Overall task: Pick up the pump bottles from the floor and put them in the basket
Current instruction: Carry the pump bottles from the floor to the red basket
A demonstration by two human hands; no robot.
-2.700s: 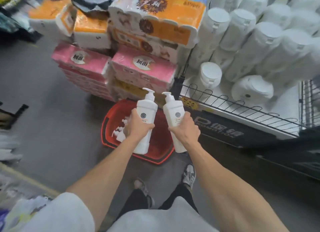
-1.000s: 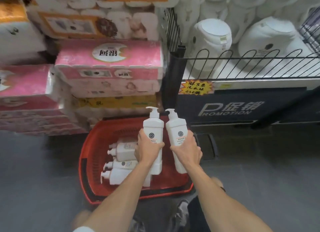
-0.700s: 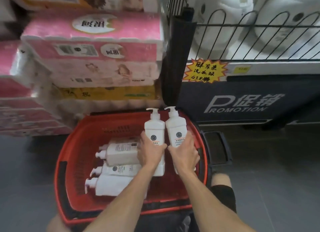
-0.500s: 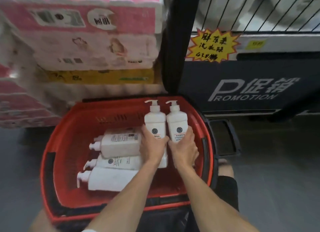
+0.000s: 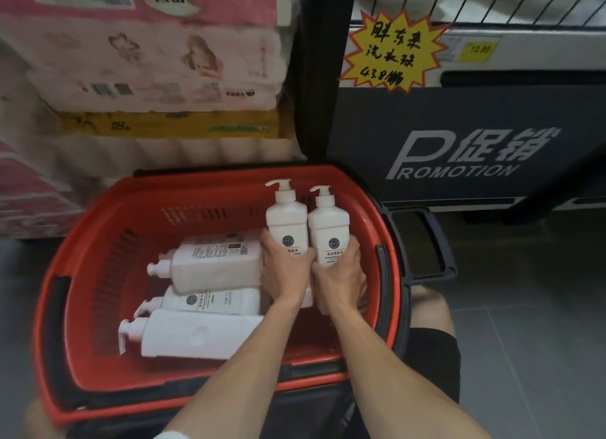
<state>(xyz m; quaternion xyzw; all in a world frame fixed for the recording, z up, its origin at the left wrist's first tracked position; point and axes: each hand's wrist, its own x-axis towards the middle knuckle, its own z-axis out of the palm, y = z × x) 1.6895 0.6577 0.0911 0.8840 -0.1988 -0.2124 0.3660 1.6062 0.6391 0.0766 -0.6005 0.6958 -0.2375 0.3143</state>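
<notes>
placing step in hand, judged nearly done. held upright inside red plastic mesh basket (image 5: 98, 228): one white plastic pump bottle (image 5: 286, 220) in left hand (image 5: 284, 276), second white pump bottle (image 5: 328, 227) in right hand (image 5: 341, 286). fingers (image 5: 268, 245) clamped round lower bodies. stood beside three flat-lying white bottles (image 5: 213, 264). called next for lowering to basket bottom, then loosening fingers.

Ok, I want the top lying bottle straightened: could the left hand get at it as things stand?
Probably not yet: the left hand grips an upright bottle. The top lying bottle is right beside that hand with nothing over it, so once freed, the way looks open.
</notes>
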